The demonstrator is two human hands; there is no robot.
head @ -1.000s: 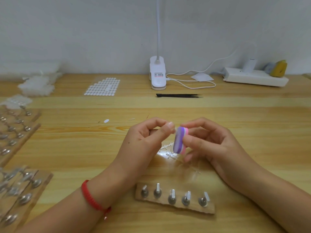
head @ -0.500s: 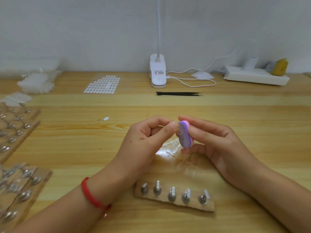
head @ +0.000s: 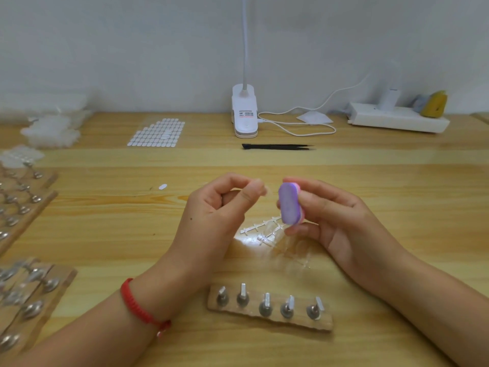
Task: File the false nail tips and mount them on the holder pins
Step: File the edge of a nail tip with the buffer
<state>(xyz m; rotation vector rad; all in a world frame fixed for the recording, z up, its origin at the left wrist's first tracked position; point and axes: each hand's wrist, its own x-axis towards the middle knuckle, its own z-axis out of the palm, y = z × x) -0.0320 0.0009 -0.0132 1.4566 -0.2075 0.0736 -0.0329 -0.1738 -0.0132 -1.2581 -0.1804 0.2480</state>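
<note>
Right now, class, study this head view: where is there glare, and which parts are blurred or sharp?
Head view: a glare patch whitens the table beside the clear sprue; the left hand's fingertips and the nail tip they pinch are motion-smeared; the purple file in the right hand is fairly sharp; the holder strips at the left edge are blurred.

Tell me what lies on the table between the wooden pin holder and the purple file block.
In the head view, clear plastic nail-tip strips lie between the pin holder and the file block, which the right hand holds.
</note>
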